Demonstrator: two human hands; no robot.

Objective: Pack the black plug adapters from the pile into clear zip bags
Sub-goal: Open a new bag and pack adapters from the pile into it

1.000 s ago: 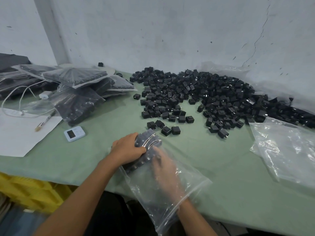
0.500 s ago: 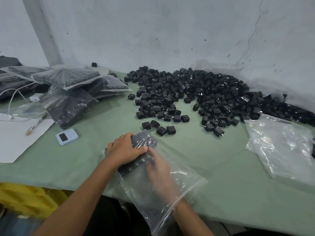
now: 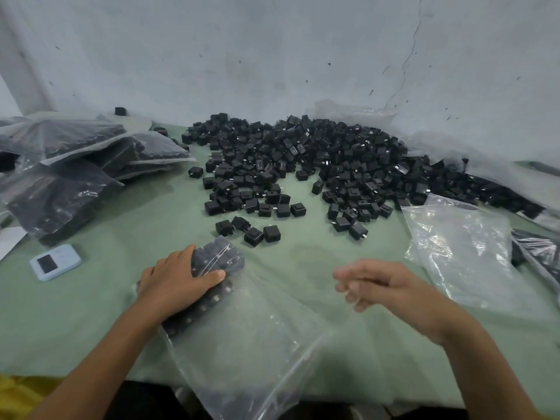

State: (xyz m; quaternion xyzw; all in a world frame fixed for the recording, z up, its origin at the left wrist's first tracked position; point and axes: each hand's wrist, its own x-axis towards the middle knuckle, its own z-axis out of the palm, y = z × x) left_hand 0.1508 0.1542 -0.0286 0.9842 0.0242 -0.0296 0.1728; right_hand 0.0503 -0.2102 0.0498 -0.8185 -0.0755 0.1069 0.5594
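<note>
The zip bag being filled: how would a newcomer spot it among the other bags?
On the green table, find the pile of black adapters, then come to the near edge. The zip bag lies there, overhanging it. Unlike the full bags at left and empty bag at right, it is filled only at its far end.

The right hand (image 3: 381,283) has come out of the clear zip bag (image 3: 248,344), where it lay against the packed black plug adapters (image 3: 216,262) half a second ago. It now hovers over the green table (image 3: 303,253) just right of the bag, blurred, its fingers loosely curled and holding nothing. With the hand gone, the near, open part of the bag lies slack and flat on the table, and only plastic lies to the right of the adapters at its far left end.
</note>
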